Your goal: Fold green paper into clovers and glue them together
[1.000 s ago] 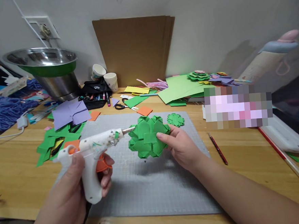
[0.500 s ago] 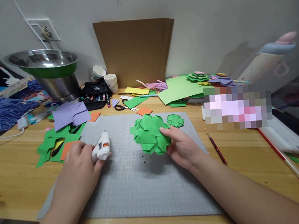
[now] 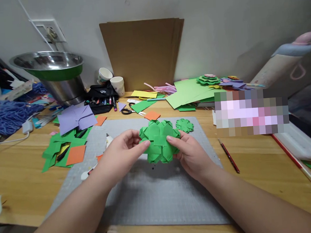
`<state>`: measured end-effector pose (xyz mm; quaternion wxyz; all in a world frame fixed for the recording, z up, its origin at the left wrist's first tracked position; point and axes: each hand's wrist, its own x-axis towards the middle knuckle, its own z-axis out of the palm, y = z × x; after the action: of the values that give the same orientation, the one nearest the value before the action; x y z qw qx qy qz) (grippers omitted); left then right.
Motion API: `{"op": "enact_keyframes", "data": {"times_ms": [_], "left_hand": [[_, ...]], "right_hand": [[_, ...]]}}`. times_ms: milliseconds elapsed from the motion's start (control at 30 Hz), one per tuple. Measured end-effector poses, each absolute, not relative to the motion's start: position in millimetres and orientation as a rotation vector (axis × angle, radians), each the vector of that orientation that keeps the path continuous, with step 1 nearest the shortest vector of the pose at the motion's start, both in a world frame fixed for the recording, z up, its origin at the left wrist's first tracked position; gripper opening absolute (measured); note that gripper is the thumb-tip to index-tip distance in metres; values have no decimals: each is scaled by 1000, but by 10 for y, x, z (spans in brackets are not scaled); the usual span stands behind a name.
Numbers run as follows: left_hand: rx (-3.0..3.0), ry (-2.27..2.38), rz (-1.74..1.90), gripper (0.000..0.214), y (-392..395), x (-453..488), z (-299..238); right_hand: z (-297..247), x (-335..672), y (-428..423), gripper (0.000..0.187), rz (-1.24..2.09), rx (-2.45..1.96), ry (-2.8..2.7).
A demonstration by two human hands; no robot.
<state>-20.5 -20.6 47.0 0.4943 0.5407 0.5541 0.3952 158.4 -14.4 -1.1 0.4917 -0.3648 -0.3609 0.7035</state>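
Between my hands, above the grey cutting mat (image 3: 161, 201), is a green folded-paper flower (image 3: 161, 144). My left hand (image 3: 127, 148) grips its left edge, thumb in front and fingers curled behind. On the opposite edge my right hand (image 3: 191, 149) pinches it, thumb on the front face. A white glue gun (image 3: 109, 140) lies on the mat, mostly hidden behind my left hand and forearm. Just past my right hand, a smaller green paper flower (image 3: 184, 125) rests at the mat's far right.
Green paper scraps (image 3: 52, 150), an orange square (image 3: 76, 155) and purple folded paper (image 3: 76, 118) lie to the left. Scissors (image 3: 128, 111) sit beyond the mat, before the brown boards (image 3: 143, 53). A pencil (image 3: 229, 155) lies right; a steel bowl (image 3: 46, 62) stands back left.
My left hand has let go of the glue gun, now lying on the mat, and has moved right to grip the paper flower. My right hand still holds it.
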Motion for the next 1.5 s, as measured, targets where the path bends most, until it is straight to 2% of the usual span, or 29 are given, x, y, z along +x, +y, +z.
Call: {"op": "enact_keyframes", "data": {"times_ms": [133,467,633,833,1033,1100,1167,1333,1500], "left_hand": [[1296,1241,1005,18,-82,-124,402],[1180,1263,1014,25,-43,-142,222],[978,1060,953,28,-16,-126,136],[788,1157,1210,33,48,-159,83],[1102,1258,1371,22,43,-221,53],[1217,1290,1406,12,9,-211,71],[1429,1363,1413,14,-29,-196,104],[2065,1486,1229,12,-84,-186,161],[2074,1463,1123,14,-64,-201,143]], "right_hand": [[-3,1583,-125,29,1715,-901,-873],[-97,1566,-78,32,1670,-970,-885],[-101,1553,-85,31,1716,-1000,-848],[-90,1559,-78,31,1688,-1044,-734],[-67,1555,-94,35,1605,-1067,-764],[-68,1555,-95,36,1567,-1058,-770],[-70,1557,-91,35,1533,-1041,-774],[-62,1555,-96,36,1509,-998,-805],[-46,1542,-127,30,1493,-924,-877]]}}
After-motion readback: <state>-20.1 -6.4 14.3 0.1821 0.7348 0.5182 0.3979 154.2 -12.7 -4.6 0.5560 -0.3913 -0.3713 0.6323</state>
